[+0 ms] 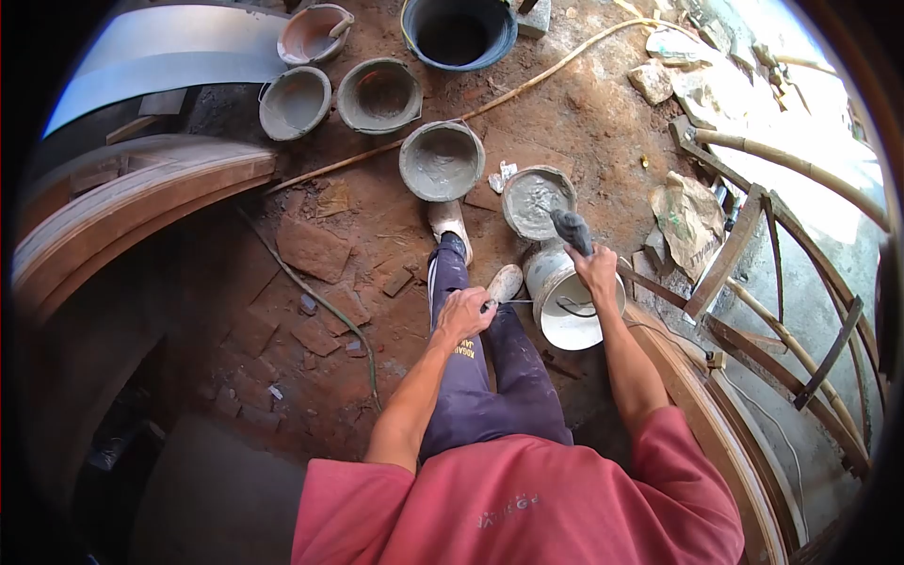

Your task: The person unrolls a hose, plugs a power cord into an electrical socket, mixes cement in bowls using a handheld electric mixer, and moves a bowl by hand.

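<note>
Two bare hands [464,316] [595,273] reach forward over a dirt floor [589,122], seen from above past a red shirt [565,499] and purple trousers [499,414]. The right hand is closed around a lumpy grey object [570,232], its material hard to tell, which appears at the near edge of a small bucket [506,205] containing wet grey mix [537,196]. Nearer the person, a white bucket [574,331] lies tipped, its mouth turned toward them. The left hand, curled in front of the left leg, holds a small dark grip [488,306]; a thin line runs from it toward the white bucket, and whether this is a handle or a tool cannot be told. Ahead stand more grey-coated buckets [419,177] and a large dark tub [504,47]. A crumpled paper sack [687,221] lies to the right.
</note>
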{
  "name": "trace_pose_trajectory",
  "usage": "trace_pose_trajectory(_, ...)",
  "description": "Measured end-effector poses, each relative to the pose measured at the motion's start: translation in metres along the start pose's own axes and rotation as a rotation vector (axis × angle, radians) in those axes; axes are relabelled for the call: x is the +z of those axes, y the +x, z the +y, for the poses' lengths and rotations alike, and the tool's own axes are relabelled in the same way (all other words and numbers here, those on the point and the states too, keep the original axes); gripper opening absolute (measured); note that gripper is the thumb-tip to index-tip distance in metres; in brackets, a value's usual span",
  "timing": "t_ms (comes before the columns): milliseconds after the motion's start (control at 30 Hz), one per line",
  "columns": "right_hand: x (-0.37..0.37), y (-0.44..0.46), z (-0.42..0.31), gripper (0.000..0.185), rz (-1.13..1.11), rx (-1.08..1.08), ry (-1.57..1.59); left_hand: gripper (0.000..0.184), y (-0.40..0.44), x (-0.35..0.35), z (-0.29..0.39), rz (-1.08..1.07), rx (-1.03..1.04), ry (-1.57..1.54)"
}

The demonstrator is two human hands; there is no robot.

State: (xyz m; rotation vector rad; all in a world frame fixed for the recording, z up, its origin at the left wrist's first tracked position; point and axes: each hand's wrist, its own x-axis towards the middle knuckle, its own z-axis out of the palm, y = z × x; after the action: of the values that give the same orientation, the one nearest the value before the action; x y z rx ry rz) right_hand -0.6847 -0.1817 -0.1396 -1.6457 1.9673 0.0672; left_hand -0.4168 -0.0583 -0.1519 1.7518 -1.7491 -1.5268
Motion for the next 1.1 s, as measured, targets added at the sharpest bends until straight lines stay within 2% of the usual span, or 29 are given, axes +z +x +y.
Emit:
trace_pose_trajectory(100, -0.025, -0.015, -0.010, 0.042, -0.018, 0.042, 0.074, 0.023, -0.013, 0.016, -0.002, 0.082, 0.035, 0.048)
trace_pose_trajectory(167, -0.047, -0.017, -0.008, 0.041, 0.027, -0.106, 0.107, 0.023, -0.015, 0.020, 0.002, 0.152, 0.118, 0.046)
trace_pose_trajectory(300, -0.073, -0.026, -0.003, 0.041, -0.013, -0.089, 0.139, 0.023, -0.020, 0.031, 0.004, 0.146, 0.179, 0.049)
trace_pose_trajectory(500, -0.014, 0.000, 0.023, 0.051, -0.012, -0.022, -0.009, 0.021, -0.016, 0.040, 0.006, 0.196, 0.099, 0.031)
trace_pose_trajectory(567, -0.009, -0.005, 0.023, 0.056, -0.082, 0.201, -0.041, 0.021, -0.018, 0.040, 0.003, 0.197, 0.092, 0.048)
trace_pose_trajectory(767, -0.012, -0.021, 0.023, 0.059, -0.050, 0.210, -0.009, 0.020, -0.007, 0.041, 0.007, 0.180, 0.078, 0.032)
trace_pose_trajectory(1100, 0.001, -0.015, 0.037, 0.054, -0.016, 0.100, -0.038, 0.023, 0.004, 0.029, 0.013, 0.128, 0.032, 0.043)
